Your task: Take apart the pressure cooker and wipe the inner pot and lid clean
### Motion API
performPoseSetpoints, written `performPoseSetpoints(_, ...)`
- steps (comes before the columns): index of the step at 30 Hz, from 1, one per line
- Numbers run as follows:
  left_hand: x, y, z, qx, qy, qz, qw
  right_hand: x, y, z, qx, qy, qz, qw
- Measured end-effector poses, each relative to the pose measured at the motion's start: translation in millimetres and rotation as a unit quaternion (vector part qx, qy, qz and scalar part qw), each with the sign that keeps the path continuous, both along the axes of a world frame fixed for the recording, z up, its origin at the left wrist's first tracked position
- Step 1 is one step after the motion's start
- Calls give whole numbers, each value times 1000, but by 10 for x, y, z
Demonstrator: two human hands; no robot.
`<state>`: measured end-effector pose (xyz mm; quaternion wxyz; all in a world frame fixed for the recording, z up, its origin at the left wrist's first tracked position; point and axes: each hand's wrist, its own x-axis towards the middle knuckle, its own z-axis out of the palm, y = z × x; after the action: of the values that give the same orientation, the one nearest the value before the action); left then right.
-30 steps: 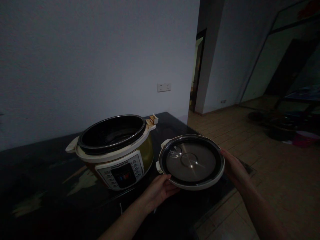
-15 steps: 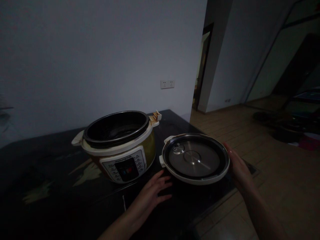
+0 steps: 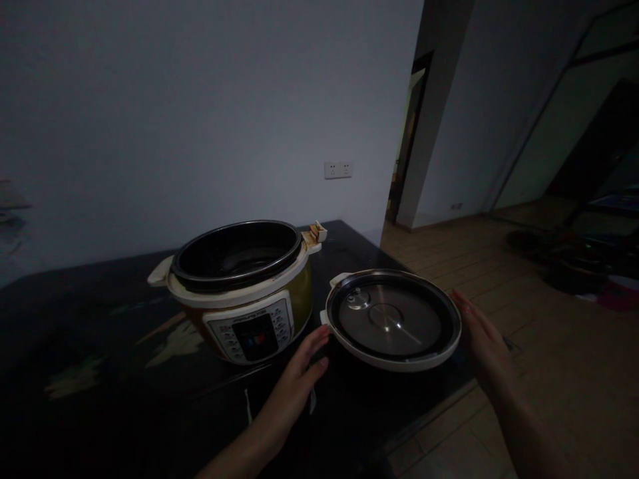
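Note:
An upturned pressure cooker lid [image 3: 389, 319], pale-rimmed with a shiny metal inside and a small round valve, is low over the black tabletop. Whether it rests on the table is too dark to tell. My right hand [image 3: 484, 339] holds it by the right rim, fingers along the edge, thumb hidden. On the other side my left hand [image 3: 302, 369] has its fingers apart, the fingertips at the pale tab on the lid's left edge. Left of the lid stands the electric pressure cooker [image 3: 242, 299], uncovered, its dark inner pot [image 3: 239, 256] showing, with a button panel in front.
The black table [image 3: 124, 379] has a pale leaf pattern and meets the wall behind. A double socket [image 3: 338, 170] is set in that wall. Tiled floor [image 3: 474, 253] lies to the right, with a doorway beyond and a pink basin [image 3: 618, 293] among dark items.
My left hand has moved up toward the lid's left edge, its fingers drawing nearer to the tab. My right hand stays at the right rim. The view has shifted slightly.

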<state>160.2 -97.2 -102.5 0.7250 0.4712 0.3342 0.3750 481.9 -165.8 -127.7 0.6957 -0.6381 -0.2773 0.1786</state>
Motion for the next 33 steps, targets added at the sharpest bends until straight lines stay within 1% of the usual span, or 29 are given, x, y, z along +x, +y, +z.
performPoseSetpoints(4, -3, 17, -9, 7, -7, -18, 1000, -20, -58, 50, -33, -42, 0, 999)
performPoseSetpoints(6, -18, 18, 2, 15, -10, -28, 999, -61, -84, 124, -60, -80, -6, 995)
performPoseSetpoints(8, -54, 4, 64, 29, -11, -41, 999, -120, -105, 214, -76, -107, -16, 991)
performPoseSetpoints(10, -123, -25, 194, 55, -3, -55, 997, -180, -130, 298, -84, -129, -18, 988)
performPoseSetpoints(12, -237, -65, 377, 98, 14, -62, 993, -219, -166, 359, -75, -159, -15, 984)
performPoseSetpoints(14, -399, -101, 581, 147, 38, -52, 987, -220, -216, 399, -55, -205, -6, 977)
performPoseSetpoints(16, -592, -107, 768, 196, 62, -7, 979, -183, -265, 434, -39, -253, 3, 967)
performPoseSetpoints(18, -793, -52, 924, 247, 87, 76, 962, -137, -283, 490, -27, -297, 21, 954)
performPoseSetpoints(20, -980, 85, 1055, 296, 102, 169, 935, -141, -241, 587, -7, -340, 62, 938)
performPoseSetpoints(22, -1141, 308, 1174, 344, 95, 237, 904, -240, -128, 727, 13, -376, 125, 918)
performPoseSetpoints(23, -1212, 447, 1231, 362, 88, 258, 892, -328, -48, 810, 16, -389, 162, 906)
performPoseSetpoints(24, -1275, 598, 1284, 379, 92, 264, 882, -437, 47, 899, 20, -399, 203, 894)
performPoseSetpoints(25, -1331, 757, 1331, 394, 108, 281, 869, -561, 154, 993, 11, -404, 252, 879)
performPoseSetpoints(26, -1380, 919, 1371, 403, 148, 296, 853, -693, 273, 1089, 14, -415, 302, 858)
performPoseSetpoints(27, -1422, 1078, 1402, 403, 211, 304, 837, -825, 402, 1185, 17, -428, 331, 841)
performPoseSetpoints(28, -1456, 1230, 1422, 396, 242, 309, 830, -954, 540, 1281, 23, -442, 340, 830)
performPoseSetpoints(29, -1484, 1371, 1433, 389, 265, 314, 825, -1076, 687, 1376, 28, -464, 355, 811)
performPoseSetpoints(31, -1522, 1612, 1429, 375, 319, 317, 810, -1296, 999, 1561, 7, -529, 370, 764)
performPoseSetpoints(32, -1534, 1712, 1419, 371, 349, 310, 803, -1395, 1160, 1648, -28, -568, 351, 744)
performPoseSetpoints(33, -1544, 1798, 1408, 367, 382, 303, 792, -1488, 1319, 1726, -85, -602, 327, 724)
